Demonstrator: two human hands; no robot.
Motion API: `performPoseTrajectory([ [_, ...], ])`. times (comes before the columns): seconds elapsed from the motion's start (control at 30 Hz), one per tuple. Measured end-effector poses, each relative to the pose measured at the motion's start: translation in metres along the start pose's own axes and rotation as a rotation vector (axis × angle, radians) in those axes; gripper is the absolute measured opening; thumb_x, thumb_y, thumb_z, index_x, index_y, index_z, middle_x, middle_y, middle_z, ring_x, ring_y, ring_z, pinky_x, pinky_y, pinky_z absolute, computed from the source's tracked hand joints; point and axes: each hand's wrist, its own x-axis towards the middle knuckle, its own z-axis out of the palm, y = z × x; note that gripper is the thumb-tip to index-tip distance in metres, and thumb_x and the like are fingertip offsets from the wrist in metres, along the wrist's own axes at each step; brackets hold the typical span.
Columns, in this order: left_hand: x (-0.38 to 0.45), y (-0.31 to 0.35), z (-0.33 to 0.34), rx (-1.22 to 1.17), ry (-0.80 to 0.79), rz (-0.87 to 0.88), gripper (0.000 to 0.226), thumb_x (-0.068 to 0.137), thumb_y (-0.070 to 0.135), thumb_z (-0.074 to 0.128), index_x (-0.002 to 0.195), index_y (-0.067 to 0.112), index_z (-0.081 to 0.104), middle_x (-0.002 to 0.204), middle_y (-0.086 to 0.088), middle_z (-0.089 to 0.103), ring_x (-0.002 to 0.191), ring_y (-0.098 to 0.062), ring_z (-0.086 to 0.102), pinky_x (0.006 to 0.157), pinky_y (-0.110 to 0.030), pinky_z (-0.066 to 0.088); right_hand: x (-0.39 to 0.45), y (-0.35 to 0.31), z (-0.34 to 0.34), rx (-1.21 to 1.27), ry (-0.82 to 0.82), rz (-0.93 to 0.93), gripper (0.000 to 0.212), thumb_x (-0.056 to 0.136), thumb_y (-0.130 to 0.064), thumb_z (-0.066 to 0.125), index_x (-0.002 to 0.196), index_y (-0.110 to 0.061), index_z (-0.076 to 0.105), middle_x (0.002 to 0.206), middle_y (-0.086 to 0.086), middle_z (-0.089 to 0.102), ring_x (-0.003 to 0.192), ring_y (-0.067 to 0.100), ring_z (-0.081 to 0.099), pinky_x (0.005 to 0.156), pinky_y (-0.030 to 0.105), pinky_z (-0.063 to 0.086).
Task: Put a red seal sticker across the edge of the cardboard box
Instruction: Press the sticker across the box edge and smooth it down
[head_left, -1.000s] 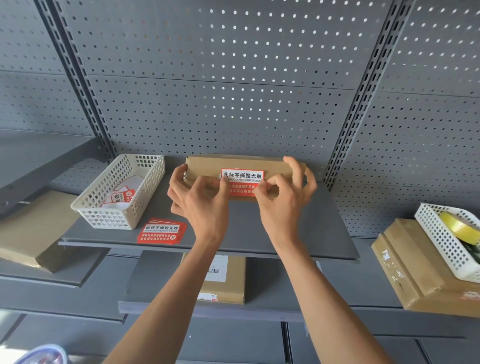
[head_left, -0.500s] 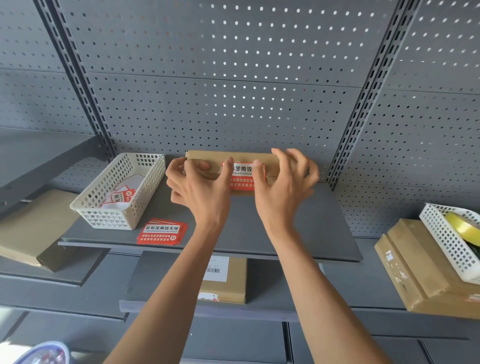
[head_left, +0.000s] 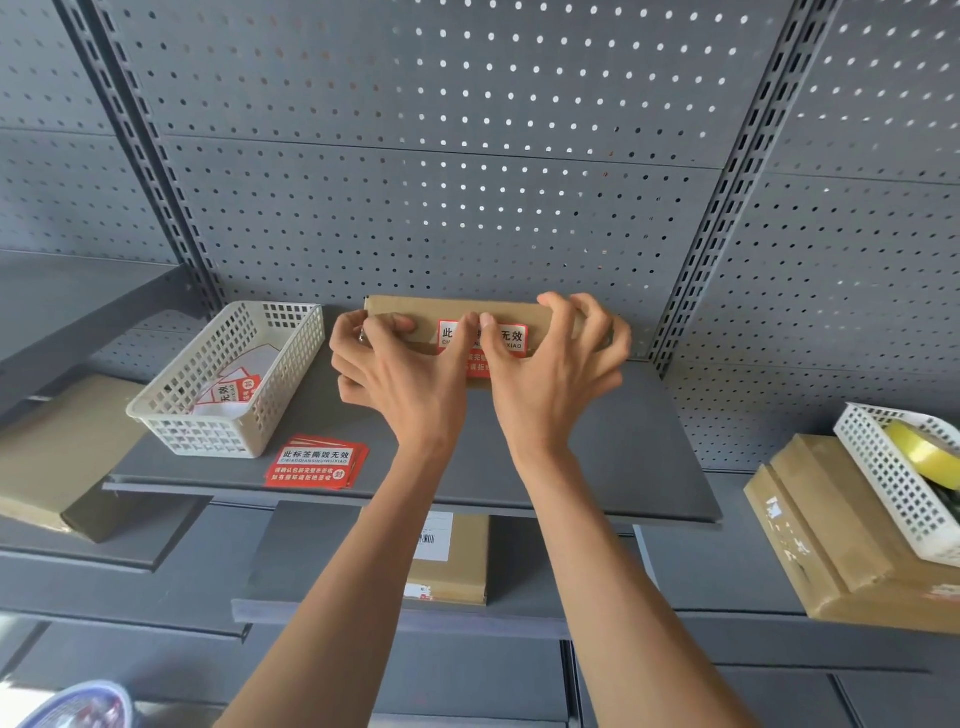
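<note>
A flat cardboard box lies at the back of the grey shelf, against the pegboard. A red and white seal sticker sits on its top face and folds down over its front edge. My left hand grips the box's left end, with the thumb pressed on the sticker's middle. My right hand curls its fingers over the box's right part, and its thumb presses on the sticker beside the left thumb. Both hands hide the sticker's lower part and most of the box front.
A white basket with sticker sheets stands at the shelf's left, a stack of red stickers in front of it. Another white basket with a yellow tape roll rests on cardboard boxes at right. More boxes lie below and left.
My thumbs have moved up from the sticker's lower front part, spread to its sides, then come together on its top face. The box stays in place.
</note>
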Motion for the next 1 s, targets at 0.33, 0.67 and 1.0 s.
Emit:
performPoseTrajectory([
  [0.33, 0.0, -0.005, -0.001, -0.005, 0.009, 0.008, 0.041, 0.077, 0.055, 0.075, 0.09, 0.024, 0.05, 0.133, 0.001, 0.039, 0.13, -0.02, 0.033, 0.107, -0.044, 0.023, -0.002, 0.007, 0.0, 0.07, -0.018, -0.008, 0.043, 0.083, -0.061, 0.067, 0.113, -0.032, 0.064, 0.134, -0.006, 0.052, 0.133, 0.032, 0.037, 0.092, 0.045, 0.037],
  [0.67, 0.002, -0.006, -0.003, -0.024, 0.0, -0.004, 0.034, 0.085, 0.053, 0.071, 0.087, 0.028, 0.049, 0.133, 0.0, 0.04, 0.126, -0.019, 0.033, 0.104, -0.041, 0.022, 0.002, 0.011, 0.0, 0.169, -0.015, 0.041, 0.021, 0.087, -0.038, 0.066, 0.108, -0.034, 0.068, 0.131, -0.011, 0.056, 0.13, 0.027, 0.037, 0.093, 0.045, 0.038],
  [1.0, 0.001, -0.008, -0.003, -0.051, -0.005, -0.002, 0.032, 0.089, 0.053, 0.066, 0.091, 0.024, 0.054, 0.136, 0.001, 0.038, 0.127, -0.014, 0.03, 0.107, -0.04, 0.019, 0.004, 0.008, -0.001, 0.184, -0.031, 0.068, 0.022, 0.09, -0.048, 0.063, 0.108, -0.035, 0.067, 0.129, -0.013, 0.055, 0.131, 0.025, 0.036, 0.094, 0.046, 0.039],
])
